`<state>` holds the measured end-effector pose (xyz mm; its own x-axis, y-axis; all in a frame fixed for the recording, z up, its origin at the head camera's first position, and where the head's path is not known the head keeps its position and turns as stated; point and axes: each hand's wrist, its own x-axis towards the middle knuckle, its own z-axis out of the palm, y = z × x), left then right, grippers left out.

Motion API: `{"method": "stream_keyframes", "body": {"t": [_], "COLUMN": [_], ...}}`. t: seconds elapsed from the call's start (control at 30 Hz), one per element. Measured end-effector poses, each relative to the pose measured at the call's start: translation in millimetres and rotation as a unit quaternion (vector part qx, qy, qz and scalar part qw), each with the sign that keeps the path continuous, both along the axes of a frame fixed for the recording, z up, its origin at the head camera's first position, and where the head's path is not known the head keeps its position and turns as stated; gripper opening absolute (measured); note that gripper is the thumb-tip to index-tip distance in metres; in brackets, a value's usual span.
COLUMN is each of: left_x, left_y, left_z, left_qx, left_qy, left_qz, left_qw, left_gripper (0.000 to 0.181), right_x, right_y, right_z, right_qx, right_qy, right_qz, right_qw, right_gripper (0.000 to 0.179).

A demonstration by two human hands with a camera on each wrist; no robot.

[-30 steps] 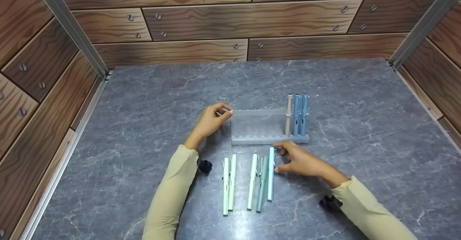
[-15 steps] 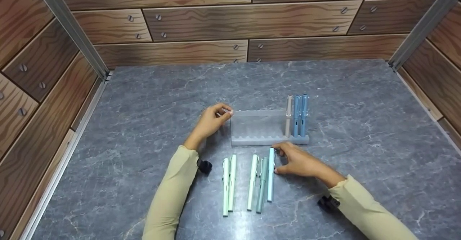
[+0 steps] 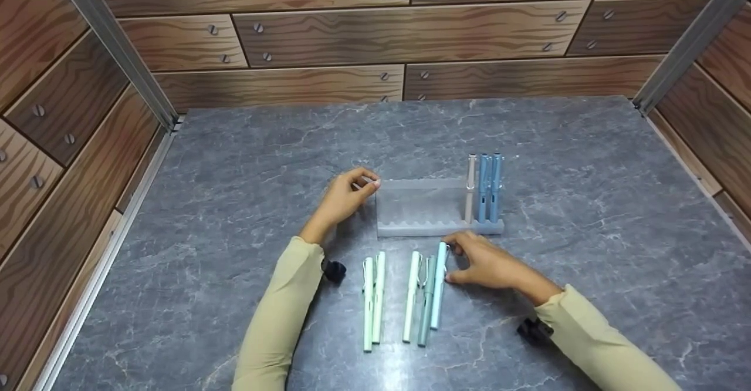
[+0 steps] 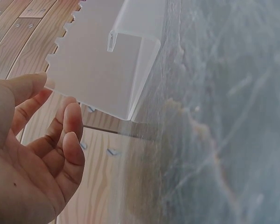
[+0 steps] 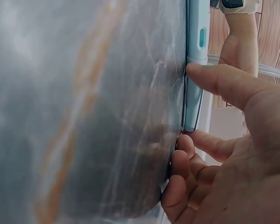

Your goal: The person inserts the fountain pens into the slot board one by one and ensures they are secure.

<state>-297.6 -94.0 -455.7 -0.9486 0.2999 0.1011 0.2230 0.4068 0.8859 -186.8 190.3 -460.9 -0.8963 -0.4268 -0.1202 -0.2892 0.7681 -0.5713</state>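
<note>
My left hand [image 3: 346, 194] pinches the upper left corner of a clear plastic pen rack [image 3: 422, 206] between thumb and index finger; in the left wrist view the rack's notched edge [image 4: 60, 42] passes those fingertips. Below the rack, a light blue pen [image 3: 438, 288] lies on the table, slightly tilted. My right hand [image 3: 487, 262] holds its upper part, thumb on the barrel and index finger at the end, as the right wrist view shows. Close on its left lie a dark green pen [image 3: 427, 303] and a pale green pen [image 3: 411, 297].
Two more pale green pens [image 3: 368, 309] lie further left. At the rack's right end stand a beige pen [image 3: 470, 191] and two blue pens [image 3: 489, 188]. The grey marbled table [image 3: 264, 144] is bordered by wood-patterned walls [image 3: 328, 39].
The light blue pen's lower end has swung slightly left, towards the dark green pen. My right hand has shifted a little left. The left hand and rack have stayed put.
</note>
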Motion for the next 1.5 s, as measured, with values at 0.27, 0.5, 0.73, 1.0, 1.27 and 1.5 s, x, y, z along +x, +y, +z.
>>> {"method": "stream_keyframes", "body": {"t": [0.27, 0.5, 0.73, 1.0, 1.27, 1.5], "left_x": [0.0, 0.9, 0.9, -0.4, -0.3, 0.1], "left_y": [-0.1, -0.3, 0.4, 0.3, 0.3, 1.0], "left_z": [0.5, 0.1, 0.2, -0.3, -0.8, -0.1], "left_qx": [0.001, 0.006, 0.001, -0.004, -0.003, -0.001], "left_qy": [0.001, -0.003, 0.004, 0.004, 0.013, 0.008], "left_qz": [-0.004, -0.004, -0.001, 0.005, 0.006, 0.009], "left_qw": [1.0000, 1.0000, 1.0000, 1.0000, 0.9999, 0.9999], "left_gripper": [0.025, 0.025, 0.024, 0.023, 0.021, 0.020], "right_x": [-0.1, 0.8, 0.0, -1.0, -2.4, -2.1], "right_y": [-0.3, -2.2, -0.6, 6.0, 7.7, 9.2], "right_z": [0.5, -0.5, -0.5, -0.9, 0.2, 0.0], "right_qx": [0.012, 0.016, -0.002, -0.079, -0.141, -0.217], "right_qy": [0.003, -0.006, -0.009, -0.013, -0.072, -0.134], "right_qz": [0.004, -0.007, -0.002, 0.029, 0.030, 0.015], "right_qw": [0.9999, 0.9998, 1.0000, 0.9964, 0.9869, 0.9667], "right_gripper": [0.065, 0.061, 0.058, 0.054, 0.059, 0.064]}}
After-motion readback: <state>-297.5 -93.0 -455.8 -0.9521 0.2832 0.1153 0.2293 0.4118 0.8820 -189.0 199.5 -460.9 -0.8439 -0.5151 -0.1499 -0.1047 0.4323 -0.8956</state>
